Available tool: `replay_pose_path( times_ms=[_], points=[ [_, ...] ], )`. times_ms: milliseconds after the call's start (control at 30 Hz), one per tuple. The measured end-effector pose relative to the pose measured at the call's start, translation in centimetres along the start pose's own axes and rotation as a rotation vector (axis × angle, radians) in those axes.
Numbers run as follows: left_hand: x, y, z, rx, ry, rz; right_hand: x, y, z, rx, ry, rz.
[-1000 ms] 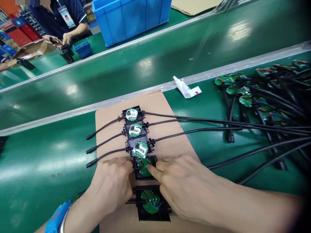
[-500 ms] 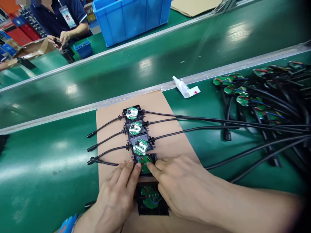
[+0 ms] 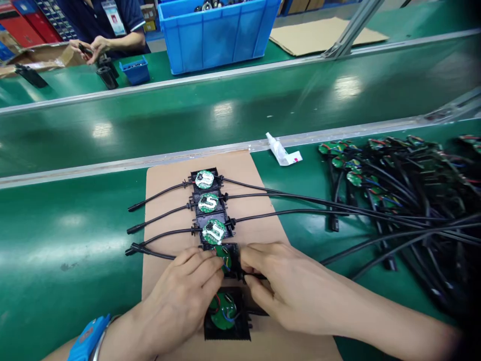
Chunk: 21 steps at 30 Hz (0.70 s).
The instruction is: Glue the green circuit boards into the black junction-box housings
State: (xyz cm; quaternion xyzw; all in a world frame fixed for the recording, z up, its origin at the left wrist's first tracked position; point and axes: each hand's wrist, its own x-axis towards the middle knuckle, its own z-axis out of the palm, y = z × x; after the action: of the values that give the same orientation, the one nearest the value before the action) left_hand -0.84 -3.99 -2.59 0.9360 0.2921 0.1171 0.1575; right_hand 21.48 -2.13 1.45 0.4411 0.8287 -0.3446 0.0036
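Note:
On the cardboard sheet (image 3: 240, 165), black plastic housings stand in a column, each with a round green circuit board. The three far boards (image 3: 214, 231) carry white paste. My left hand (image 3: 184, 288) is closed over the left side of the fourth housing, its fingertips on the circuit board (image 3: 225, 256) there and partly covering it. At that housing's right edge, my right hand (image 3: 287, 283) pinches a black cable (image 3: 257, 276) between thumb and fingers. Nearest me lies another housing (image 3: 227, 332) with a board showing red and blue wires.
Black cables run right to a heap of cabled boards (image 3: 406, 190). A white tube (image 3: 281, 150) lies by the metal rail. Beyond the green belt (image 3: 188, 115) are a large blue bin (image 3: 221, 40), a small blue bin (image 3: 136, 71) and a co-worker's hands (image 3: 93, 48) holding a black part.
My right hand has gone from pressing the board to gripping the cable at the housing's right edge. My left fingers have moved further over the board. The view has shifted and tilted slightly.

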Motion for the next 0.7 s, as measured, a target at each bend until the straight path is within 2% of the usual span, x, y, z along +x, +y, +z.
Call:
replay_pose_path(
  times_ms=[100, 233, 400, 567, 700],
  points=[
    [-0.2, -0.2, 0.3, -0.060, -0.026, -0.025, -0.2, 0.4, 0.8, 0.008, 0.025, -0.023],
    [-0.2, -0.1, 0.2, -0.095, -0.035, -0.027, -0.3, 1.2, 2.2, -0.026, 0.078, 0.088],
    [-0.2, 0.0, 0.4, -0.068, -0.049, -0.039, -0.2, 1.7, 3.0, -0.086, 0.031, 0.144],
    [-0.1, 0.0, 0.5, -0.044, -0.029, -0.031, -0.3, 1.3, 3.8, 0.002, 0.101, 0.147],
    [0.2, 0.1, 0.0, -0.016, -0.048, -0.031, 0.0, 1.5, 3.7, 0.039, 0.053, 0.194]
  ],
)
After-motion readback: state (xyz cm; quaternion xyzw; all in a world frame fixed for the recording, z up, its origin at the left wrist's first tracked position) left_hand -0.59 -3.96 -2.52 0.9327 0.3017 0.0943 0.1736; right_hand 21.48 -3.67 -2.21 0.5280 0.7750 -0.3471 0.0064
